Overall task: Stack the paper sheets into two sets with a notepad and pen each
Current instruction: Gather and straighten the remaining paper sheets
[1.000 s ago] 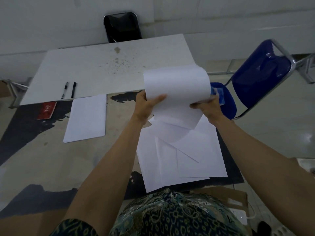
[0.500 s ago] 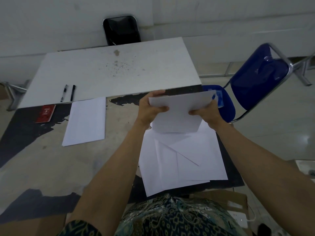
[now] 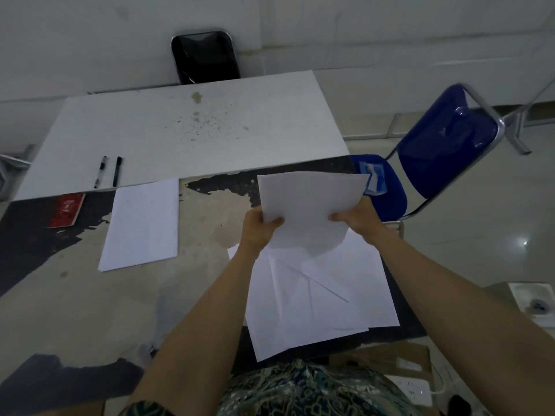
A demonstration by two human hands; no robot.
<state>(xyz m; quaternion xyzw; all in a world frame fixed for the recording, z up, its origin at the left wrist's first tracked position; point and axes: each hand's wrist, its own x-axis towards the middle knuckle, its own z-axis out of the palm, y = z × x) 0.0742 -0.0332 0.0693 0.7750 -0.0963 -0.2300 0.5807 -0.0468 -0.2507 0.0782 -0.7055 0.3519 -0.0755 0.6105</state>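
I hold a white paper sheet (image 3: 309,205) up over the worn table (image 3: 75,310). My left hand (image 3: 259,225) grips its lower left edge and my right hand (image 3: 356,219) grips its lower right edge. Beneath it, several loose white sheets (image 3: 324,295) lie fanned out and overlapping at the table's right side. A neat stack of sheets (image 3: 141,225) lies to the left. A red notepad (image 3: 66,210) sits further left. Two pens (image 3: 108,172) lie side by side on the white table (image 3: 192,130) behind.
A blue chair (image 3: 444,142) stands to the right with a small blue-and-white item (image 3: 374,180) on its seat. A black chair (image 3: 205,57) stands behind the white table. Cardboard (image 3: 399,364) and a white power strip (image 3: 414,391) lie low right.
The held sheet dropped from a raised, curled position to a low one, then tipped back up flatter. Both hands moved slightly down and right.
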